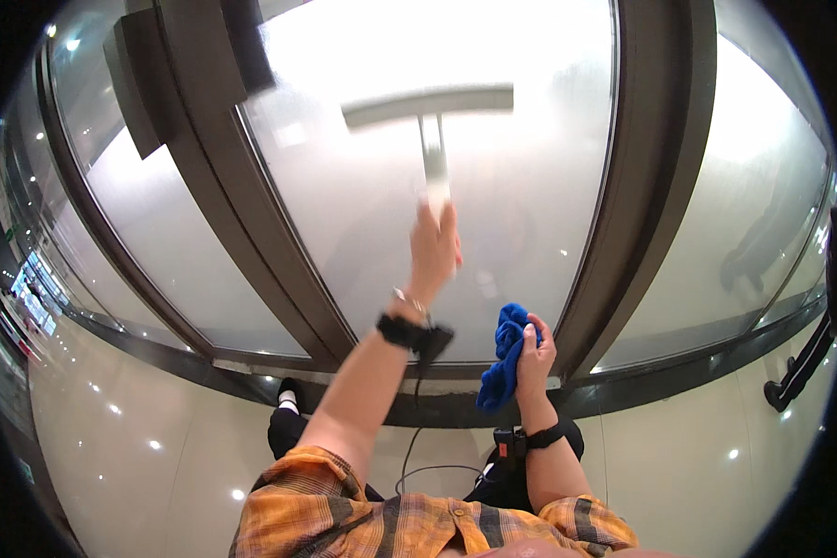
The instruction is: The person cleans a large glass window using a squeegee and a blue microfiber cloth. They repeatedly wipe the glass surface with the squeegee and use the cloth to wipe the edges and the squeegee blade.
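My left hand (434,244) is closed around the pale handle of a window squeegee (465,99). Its wide light-grey head spans the upper middle of a frosted glass pane (344,214). The head and the hand are slightly blurred; whether the blade touches the glass I cannot tell. Lower and to the right, my right hand (536,361) grips a bunched blue cloth (500,377), thumb on top, in front of the pane's lower edge. Each wrist wears a black strap with a small device.
Dark brown frames (656,186) border the pane on both sides, with further glass panels beyond. A dark sill (437,409) runs along the bottom. Below lies a glossy beige tiled floor (158,437). A thin cable (414,456) hangs near my legs. Another person's leg (800,367) shows at the far right.
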A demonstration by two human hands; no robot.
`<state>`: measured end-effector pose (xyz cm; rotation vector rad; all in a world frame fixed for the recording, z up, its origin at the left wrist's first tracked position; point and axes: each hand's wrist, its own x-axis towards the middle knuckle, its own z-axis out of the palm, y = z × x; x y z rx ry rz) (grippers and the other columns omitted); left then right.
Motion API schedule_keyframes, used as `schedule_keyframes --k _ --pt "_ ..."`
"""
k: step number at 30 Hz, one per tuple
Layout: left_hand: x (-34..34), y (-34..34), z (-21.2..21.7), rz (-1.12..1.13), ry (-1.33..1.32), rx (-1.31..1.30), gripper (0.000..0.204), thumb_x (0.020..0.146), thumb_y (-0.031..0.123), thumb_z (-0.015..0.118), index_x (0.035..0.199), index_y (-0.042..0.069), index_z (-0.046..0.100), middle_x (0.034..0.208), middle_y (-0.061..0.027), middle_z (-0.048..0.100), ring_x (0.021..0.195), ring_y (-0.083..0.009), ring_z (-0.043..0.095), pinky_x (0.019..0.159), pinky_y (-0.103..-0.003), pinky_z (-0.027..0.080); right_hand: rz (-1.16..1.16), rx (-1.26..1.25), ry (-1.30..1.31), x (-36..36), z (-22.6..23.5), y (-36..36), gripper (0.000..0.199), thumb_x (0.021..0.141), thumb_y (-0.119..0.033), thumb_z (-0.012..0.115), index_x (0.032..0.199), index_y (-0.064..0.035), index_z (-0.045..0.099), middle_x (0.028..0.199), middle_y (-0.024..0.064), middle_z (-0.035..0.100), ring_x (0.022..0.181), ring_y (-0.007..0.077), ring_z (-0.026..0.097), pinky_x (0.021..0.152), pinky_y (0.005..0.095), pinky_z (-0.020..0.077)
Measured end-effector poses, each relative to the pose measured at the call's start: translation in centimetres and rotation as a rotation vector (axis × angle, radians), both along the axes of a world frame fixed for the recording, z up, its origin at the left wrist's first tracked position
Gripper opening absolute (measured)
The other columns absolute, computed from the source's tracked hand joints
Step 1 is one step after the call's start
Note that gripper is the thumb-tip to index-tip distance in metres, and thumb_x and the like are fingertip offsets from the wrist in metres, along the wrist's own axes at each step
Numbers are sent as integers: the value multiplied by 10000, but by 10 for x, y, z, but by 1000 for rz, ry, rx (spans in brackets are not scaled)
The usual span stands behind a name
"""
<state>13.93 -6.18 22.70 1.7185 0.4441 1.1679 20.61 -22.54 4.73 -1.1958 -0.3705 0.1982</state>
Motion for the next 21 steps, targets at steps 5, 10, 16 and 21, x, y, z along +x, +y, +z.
schedule_keyframes --k 5,10,16,21 --pt "-19 -21 -226 126 214 -85 361 986 362 464 1070 12 443 532 -73 513 385 -181 505 354 -316 396 -46 58 75 -3 13 -2 260 943 -157 514 1149 -22 596 982 44 619 797 91 564 713 237 489" --pt "-1 -8 -124 84 103 -24 343 988 351 459 1013 8 453 502 -55 496 362 -175 498 344 -312 388 -17 137 176 6 10 -3 243 947 -127 495 1143 -26 598 929 37 624 748 86 575 668 230 498" --pt "31 0 162 27 -40 232 388 996 339 412 895 -34 452 557 -56 514 390 -145 543 316 -240 440 23 165 203 12 6 -3 230 957 -107 477 1143 -27 584 900 54 636 726 112 610 651 249 535" --pt "53 -24 175 41 -8 240 406 1000 320 400 917 -73 456 584 -75 522 394 -186 562 320 -292 443 7 207 248 12 8 -4 231 951 -110 489 1137 -21 592 872 36 621 694 89 578 613 239 509"
